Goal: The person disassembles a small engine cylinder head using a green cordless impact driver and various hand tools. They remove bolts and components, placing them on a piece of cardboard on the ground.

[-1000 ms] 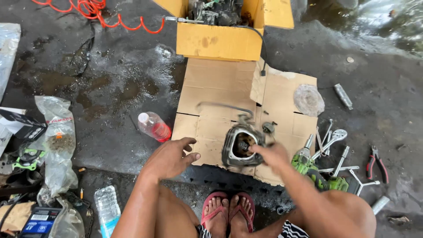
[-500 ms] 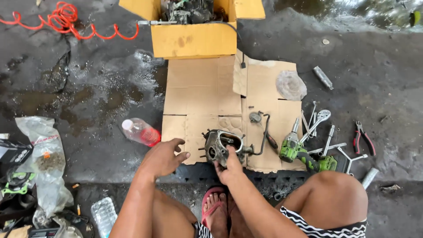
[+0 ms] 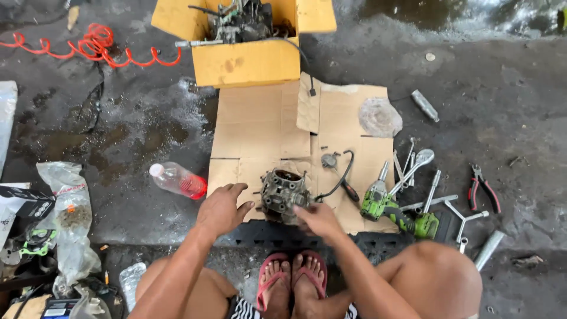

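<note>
So both hands are on a greasy engine part (image 3: 284, 195) sitting at the near edge of the flattened cardboard (image 3: 260, 127). Left hand (image 3: 223, 210) has its fingers loosely spread, tips reaching toward the part's left side, thumb right up against it. Right hand (image 3: 319, 220) comes in from the other side, fingers bunched over the part's lower right corner. It's a bit blurred, so I can't tell how tight the grip is.

Just past the right fingers there's a black cable (image 3: 339, 177) curling off the part, and further right a green power tool (image 3: 390, 208) lying among some wrenches (image 3: 416, 162). Red pliers (image 3: 483, 189) sit well out to the right. Left of the left fingers is a clear bottle (image 3: 177, 179) with a red end, lying on wet ground. Straight ahead past the fingertips, a yellow box (image 3: 245, 62) holds more engine bits. Red sandals (image 3: 292, 283) are right below the hands.
</note>
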